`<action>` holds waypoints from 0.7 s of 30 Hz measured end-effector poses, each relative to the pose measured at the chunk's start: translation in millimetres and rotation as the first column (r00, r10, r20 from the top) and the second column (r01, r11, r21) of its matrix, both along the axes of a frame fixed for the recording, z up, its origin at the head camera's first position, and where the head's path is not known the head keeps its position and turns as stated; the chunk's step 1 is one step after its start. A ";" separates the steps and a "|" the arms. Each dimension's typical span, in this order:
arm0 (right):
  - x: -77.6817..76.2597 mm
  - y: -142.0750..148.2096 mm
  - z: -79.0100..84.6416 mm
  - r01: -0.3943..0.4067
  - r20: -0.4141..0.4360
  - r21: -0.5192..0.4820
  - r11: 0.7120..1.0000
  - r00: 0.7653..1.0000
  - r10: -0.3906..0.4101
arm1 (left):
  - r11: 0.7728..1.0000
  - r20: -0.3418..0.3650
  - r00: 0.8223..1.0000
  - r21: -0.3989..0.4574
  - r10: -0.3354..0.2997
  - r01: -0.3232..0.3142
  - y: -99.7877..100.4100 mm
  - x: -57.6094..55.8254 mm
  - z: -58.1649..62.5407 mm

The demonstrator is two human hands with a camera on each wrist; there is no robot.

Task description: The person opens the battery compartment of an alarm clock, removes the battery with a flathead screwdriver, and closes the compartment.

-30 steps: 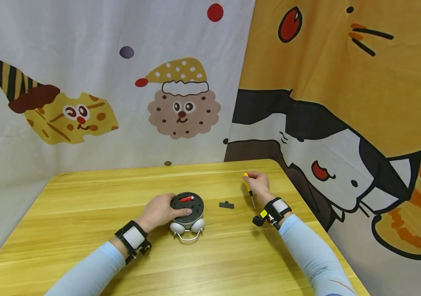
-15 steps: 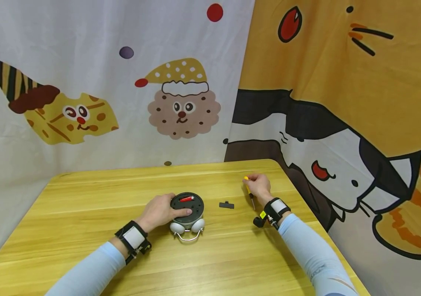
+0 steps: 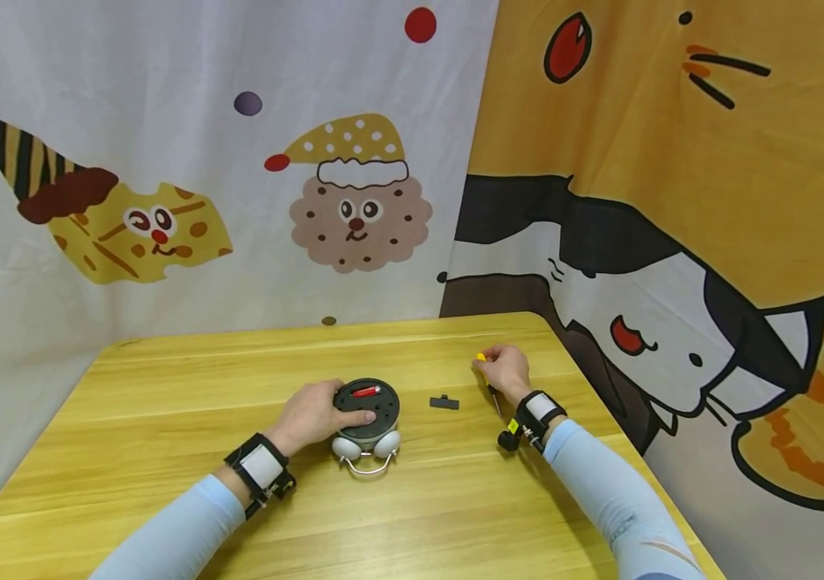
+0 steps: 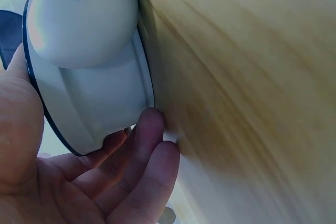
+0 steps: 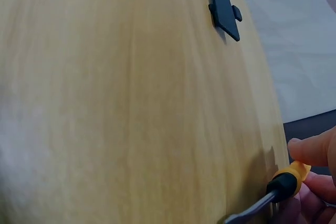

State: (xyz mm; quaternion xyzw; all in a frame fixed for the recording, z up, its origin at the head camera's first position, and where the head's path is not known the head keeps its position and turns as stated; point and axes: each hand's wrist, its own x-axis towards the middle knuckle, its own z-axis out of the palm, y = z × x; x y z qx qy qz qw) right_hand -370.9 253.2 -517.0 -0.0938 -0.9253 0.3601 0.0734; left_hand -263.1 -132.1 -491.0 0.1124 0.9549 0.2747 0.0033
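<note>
A twin-bell alarm clock [image 3: 383,423] lies face down on the table, its dark back up and its white bells toward me. In its back sits a red battery [image 3: 366,391] in an uncovered slot. My left hand [image 3: 312,416] grips the clock from the left, thumb over the back; in the left wrist view the fingers curl at the clock's white side [image 4: 100,98]. My right hand [image 3: 509,370] pinches a yellow-and-black screwdriver [image 5: 287,181] by its handle, its metal shaft pointing toward me. Between the hands lies a small black battery cover [image 3: 444,402].
The wooden table [image 3: 187,403] ends at a back edge against a cartoon-printed curtain [image 3: 194,97]. Its right edge runs close beside my right arm. Both wrists wear strapped cameras, and the right one [image 3: 509,439] hangs low over the tabletop.
My right hand has come slightly down and toward me with the screwdriver. The left hand, clock and battery cover stay in place.
</note>
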 end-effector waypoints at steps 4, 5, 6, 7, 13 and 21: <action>0.9 0.8 -2.4 -0.017 -0.018 0.052 0.999 1.000 0.018 | 1.000 -0.002 1.000 -0.003 0.001 -0.001 0.7 1.5 0.4; 1.2 1.0 -2.9 -0.022 -0.023 0.066 0.998 0.999 0.024 | 1.000 -0.004 1.000 -0.005 0.001 -0.001 0.9 1.9 0.3; 1.4 1.3 -3.4 -0.026 -0.027 0.079 0.997 0.999 0.028 | 1.000 -0.005 1.000 -0.006 0.001 -0.001 1.1 2.2 0.1; 1.3 1.5 -3.6 -0.030 -0.030 0.090 0.996 0.999 0.032 | 1.000 -0.006 1.000 -0.007 0.002 -0.002 1.1 2.4 -0.1; 2.0 3.1 -4.6 -0.062 -0.032 0.130 0.990 0.997 0.066 | 1.000 -0.005 1.000 -0.004 0.003 -0.003 1.3 3.5 -0.6; 3.0 3.4 -3.2 -0.098 -0.035 0.217 0.971 0.993 0.109 | 1.000 -0.004 1.000 0.004 0.004 -0.004 1.3 4.1 0.5</action>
